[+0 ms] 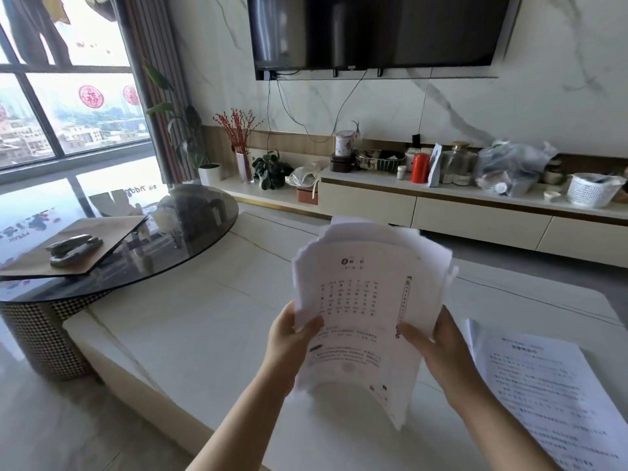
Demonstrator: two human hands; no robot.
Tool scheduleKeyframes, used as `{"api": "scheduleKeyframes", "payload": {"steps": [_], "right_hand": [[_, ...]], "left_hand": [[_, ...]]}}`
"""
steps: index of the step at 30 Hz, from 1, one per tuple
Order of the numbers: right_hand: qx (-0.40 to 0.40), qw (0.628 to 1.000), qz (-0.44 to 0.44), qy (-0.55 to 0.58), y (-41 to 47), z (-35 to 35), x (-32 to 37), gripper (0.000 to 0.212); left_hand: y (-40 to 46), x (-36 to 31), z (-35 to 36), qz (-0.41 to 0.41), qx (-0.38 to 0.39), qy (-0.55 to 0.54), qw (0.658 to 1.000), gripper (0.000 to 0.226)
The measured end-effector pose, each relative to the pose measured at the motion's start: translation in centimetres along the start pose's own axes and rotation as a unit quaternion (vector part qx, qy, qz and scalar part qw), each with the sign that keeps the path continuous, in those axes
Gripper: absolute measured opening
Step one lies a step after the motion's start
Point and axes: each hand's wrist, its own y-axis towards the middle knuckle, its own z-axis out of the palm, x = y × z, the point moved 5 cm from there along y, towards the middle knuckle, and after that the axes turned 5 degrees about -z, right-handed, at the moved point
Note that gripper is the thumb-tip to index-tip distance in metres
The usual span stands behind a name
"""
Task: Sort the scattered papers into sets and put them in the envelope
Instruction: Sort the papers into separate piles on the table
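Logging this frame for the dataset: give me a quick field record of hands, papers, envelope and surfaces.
left hand: left hand grips the left edge of the paper stack
right hand: right hand grips the stack's right edge
paper stack: held upright above the white table, edges uneven, printed page facing the camera
other papers: printed sheets lie flat on the table, at right
envelope: brown envelope lies on the round glass table, at left
stapler: stapler rests on the envelope
stage: no papers in the envelope yet

A stapler [74, 248] lies on the round glass table [190, 246], below a wall-mounted television [377, 28].
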Motion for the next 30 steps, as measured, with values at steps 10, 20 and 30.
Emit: {"api": "scheduleKeyframes", "payload": {"steps": [10,20,30], "right_hand": [[0.000,0.836,-0.283,-0.470,1.9,-1.9,11.9,0.064],[0.106,0.791,-0.269,-0.538,3.0,-1.4,10.5,0.059],[0.020,0.990,0.036,0.137,3.4,-2.9,-0.2,0.049]], "left_hand": [[-0.9,-1.7,0.9,0.048,0.055,0.011,0.997,0.058],[1.1,-2.1,0.3,0.074,0.045,0.078,0.993,0.063],[3.3,-1.1,-1.7,0.030,0.052,-0.017,0.998,0.015]]}}
